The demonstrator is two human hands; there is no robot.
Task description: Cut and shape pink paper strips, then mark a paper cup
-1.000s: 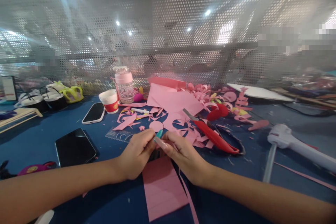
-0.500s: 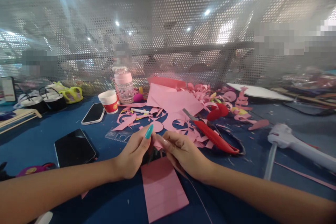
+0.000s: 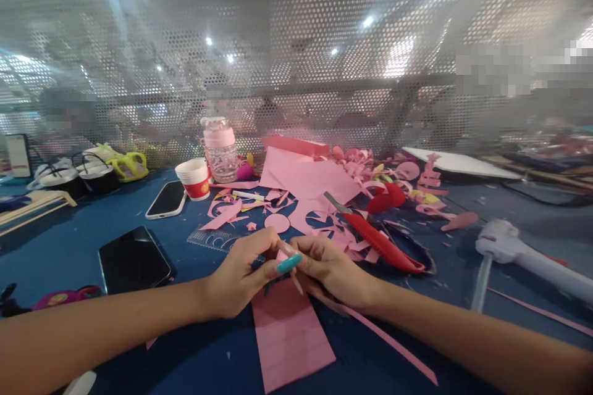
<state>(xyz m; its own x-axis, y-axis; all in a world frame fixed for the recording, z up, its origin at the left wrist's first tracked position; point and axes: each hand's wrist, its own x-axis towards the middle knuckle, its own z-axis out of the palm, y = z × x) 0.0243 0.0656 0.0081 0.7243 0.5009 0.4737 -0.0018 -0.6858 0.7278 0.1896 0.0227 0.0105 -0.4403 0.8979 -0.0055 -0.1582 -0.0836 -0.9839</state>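
Observation:
My left hand (image 3: 241,274) and my right hand (image 3: 331,271) meet over the blue table, fingers pinched together on the end of a thin pink paper strip (image 3: 389,342). The strip trails from the fingers down to the lower right. Under the hands lies a pink paper sheet (image 3: 290,336) scored with parallel lines. A teal-painted nail shows on my left thumb. A dark tool between the fingers is mostly hidden.
A red utility knife (image 3: 375,237) lies right of the hands among pink scraps. Two phones (image 3: 133,264) (image 3: 167,199), a paper cup (image 3: 194,179), a pink bottle (image 3: 220,151) and a clear ruler (image 3: 214,238) stand left and behind. A white glue gun (image 3: 519,253) lies at right. A perforated screen closes the back.
The hands have drawn closer together and the left thumb has folded down across the pinch. The pink strip now stretches out longer toward the lower right.

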